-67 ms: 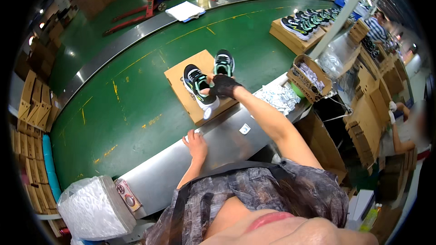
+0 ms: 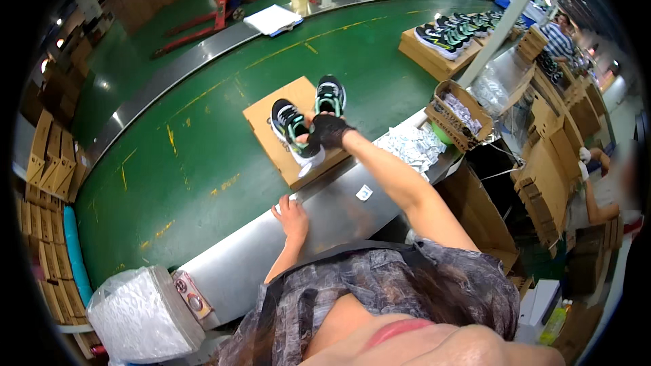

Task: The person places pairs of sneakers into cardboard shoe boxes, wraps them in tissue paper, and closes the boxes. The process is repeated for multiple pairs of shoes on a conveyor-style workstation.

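Note:
A pair of black, white and mint-green sneakers lies on a brown cardboard shoebox (image 2: 266, 120) in front of me. My right hand (image 2: 329, 130), in a black fingerless glove, is closed at the heel end of the left sneaker (image 2: 288, 122). The right sneaker (image 2: 330, 95) sits just beyond the glove, close to the fingers. Part of the grip is hidden by the glove. My bare left hand (image 2: 293, 218) rests at the edge of the metal ledge (image 2: 258, 257), its fingers apart. Something small and white shows by its fingertips, too small to name.
White paper packets (image 2: 415, 148) are heaped at the right, beside an open carton (image 2: 460, 115). More sneakers (image 2: 447, 37) stand on boxes farther back. A plastic-wrapped bundle (image 2: 144, 312) lies at the lower left. Shoeboxes (image 2: 51, 156) are stacked at the far left. People work at the right.
The whole view has shifted slightly, with the right hand and the sneakers a touch farther left. The left hand keeps its place on the ledge.

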`<state>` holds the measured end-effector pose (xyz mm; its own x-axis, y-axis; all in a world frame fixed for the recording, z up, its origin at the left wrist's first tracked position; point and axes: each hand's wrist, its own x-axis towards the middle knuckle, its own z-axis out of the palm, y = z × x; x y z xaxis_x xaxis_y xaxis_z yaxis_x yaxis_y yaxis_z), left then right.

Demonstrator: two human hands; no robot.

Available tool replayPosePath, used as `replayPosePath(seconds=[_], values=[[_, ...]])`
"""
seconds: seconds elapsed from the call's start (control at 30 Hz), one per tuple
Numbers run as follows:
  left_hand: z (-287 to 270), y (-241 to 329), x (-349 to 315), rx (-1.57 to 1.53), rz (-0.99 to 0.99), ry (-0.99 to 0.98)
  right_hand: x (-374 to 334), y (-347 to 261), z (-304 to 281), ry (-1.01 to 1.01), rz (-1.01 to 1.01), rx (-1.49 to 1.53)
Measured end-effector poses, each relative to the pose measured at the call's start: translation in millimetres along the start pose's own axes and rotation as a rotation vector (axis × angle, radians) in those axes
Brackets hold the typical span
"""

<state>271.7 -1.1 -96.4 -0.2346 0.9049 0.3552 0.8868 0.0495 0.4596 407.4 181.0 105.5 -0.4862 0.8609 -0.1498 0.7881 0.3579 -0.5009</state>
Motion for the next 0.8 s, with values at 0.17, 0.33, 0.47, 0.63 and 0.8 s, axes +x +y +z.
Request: replayPosePath(seconds=[0.17, 0.33, 0.47, 0.63, 0.8], values=[[5, -25, -9, -0.15, 0.02, 0.036, -39, -13, 18, -0.078, -0.097, -0.379], [7, -77, 13, -1.249, -0.905, 0.355, -52, 27, 90, 0.57, -0.439, -0.33], [-132, -70, 50, -0.97, -0.603, 0.665, -115, 8, 94, 0.232, -0.777, -0.348], [-157, -21, 89, -0.739, -0.26, 0.482, -138, 13, 161, -0.014, -1.149, -0.301], [-47, -74, 31, -0.201, -0.105, -0.351, -130, 0, 164, -0.184, -0.948, -0.061]])
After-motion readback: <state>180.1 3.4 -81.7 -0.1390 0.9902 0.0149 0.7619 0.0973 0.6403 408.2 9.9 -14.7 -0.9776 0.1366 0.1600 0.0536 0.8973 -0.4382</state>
